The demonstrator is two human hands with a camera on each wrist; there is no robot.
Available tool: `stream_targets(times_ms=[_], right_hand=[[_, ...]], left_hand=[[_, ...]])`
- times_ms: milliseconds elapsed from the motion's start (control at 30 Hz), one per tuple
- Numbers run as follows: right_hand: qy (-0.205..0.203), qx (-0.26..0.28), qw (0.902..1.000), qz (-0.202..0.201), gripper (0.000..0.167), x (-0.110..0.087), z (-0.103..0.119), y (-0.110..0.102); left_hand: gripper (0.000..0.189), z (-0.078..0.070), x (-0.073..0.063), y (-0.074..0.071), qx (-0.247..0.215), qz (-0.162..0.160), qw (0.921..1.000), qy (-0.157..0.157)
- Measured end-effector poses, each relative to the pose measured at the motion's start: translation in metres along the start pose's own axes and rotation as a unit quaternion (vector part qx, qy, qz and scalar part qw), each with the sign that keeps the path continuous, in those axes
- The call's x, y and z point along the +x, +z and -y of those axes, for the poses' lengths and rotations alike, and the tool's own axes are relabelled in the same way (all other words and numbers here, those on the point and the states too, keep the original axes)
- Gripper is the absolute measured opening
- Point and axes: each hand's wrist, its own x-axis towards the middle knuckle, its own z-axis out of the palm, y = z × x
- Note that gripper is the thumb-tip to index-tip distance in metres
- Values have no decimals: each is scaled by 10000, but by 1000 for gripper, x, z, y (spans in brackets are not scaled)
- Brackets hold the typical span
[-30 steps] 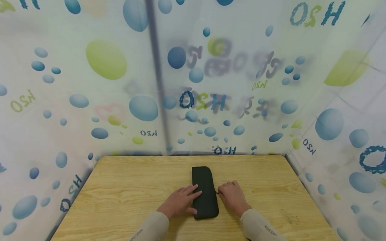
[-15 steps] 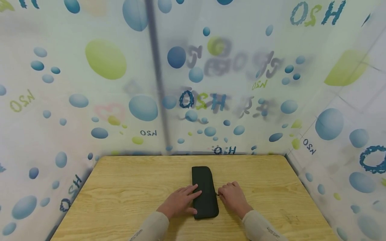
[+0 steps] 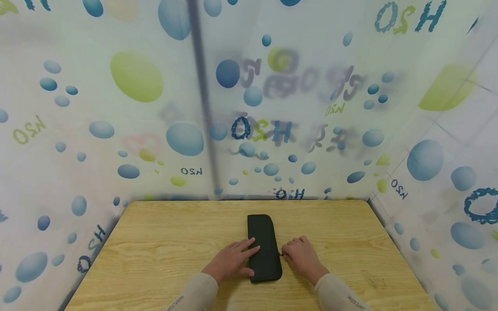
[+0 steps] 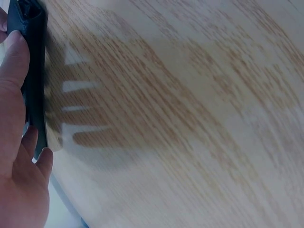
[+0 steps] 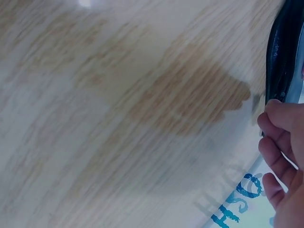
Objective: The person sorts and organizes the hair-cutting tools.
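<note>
A long black zippered case (image 3: 266,242) lies flat on the wooden table, its rounded corners on the right side. My left hand (image 3: 232,260) rests on its left part, fingers spread across the top and thumb at the near left edge. On the right side, my right hand (image 3: 303,259) pinches the small zipper pull (image 3: 280,254) between thumb and curled index finger. In the left wrist view, the case (image 4: 35,71) shows edge-on beside the thumb. The right wrist view shows the zipper side of the case (image 5: 282,57); the pull itself is mostly hidden by the fingertips.
The wooden table (image 3: 175,233) stretches out on both sides of the case. Behind it hangs a patterned curtain (image 3: 249,103) with blue and green dots, and similar walls close in at left and right.
My right hand has slid slightly toward me along the case's right edge, with the zipper pull in its fingers. The left hand and the case have stayed in place.
</note>
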Motion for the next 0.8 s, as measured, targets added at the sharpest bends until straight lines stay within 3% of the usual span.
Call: stream_targets(times_ms=[367, 800], right_hand=[[-246, 88, 9997, -11, 9, -5, 2, -2], [-247, 125, 9995, 119, 8, -9, 1, 1]], left_hand=[[72, 0, -3, -4, 20, 24, 10000, -15], [71, -2, -5, -1, -161, -67, 9998, 124]])
